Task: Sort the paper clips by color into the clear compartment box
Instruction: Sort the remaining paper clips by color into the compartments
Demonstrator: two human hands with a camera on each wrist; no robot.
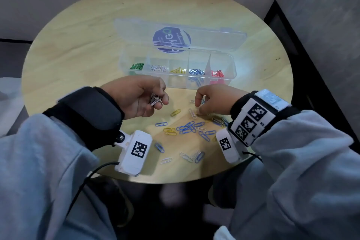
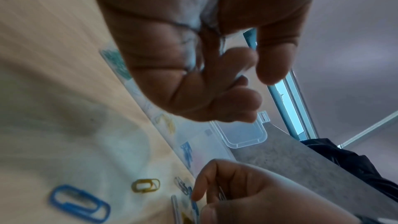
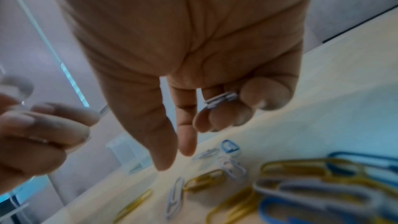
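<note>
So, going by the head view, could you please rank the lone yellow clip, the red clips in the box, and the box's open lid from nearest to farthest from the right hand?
From the right hand:
1. Lone yellow clip, on the table just to its left.
2. Red clips, in the box's rightmost compartment, just beyond the hand.
3. Open lid, lying flat behind the box.

Table (image 1: 78, 45): pale yellow wood grain.
Box (image 1: 231, 76): clear; lid (image 1: 136, 29) clear, with round purple sticker (image 1: 171, 40) carrying white lettering and green ring.
Compartments, left to right: green clips (image 1: 137, 66), white clips (image 1: 158, 68), yellow clips (image 1: 178, 70), blue clips (image 1: 196, 72), red clips (image 1: 217, 73).
Loose clips (image 1: 187, 128) on table: blue, yellow, white, mixed.
Left hand (image 1: 136, 95) held white bundle (image 1: 154, 99).
Sleeves (image 1: 39, 161): light grey-blue.
Wrist straps (image 1: 87, 115): black.
Wrist cameras (image 1: 134, 152): white, with black-and-white square markers.
</note>
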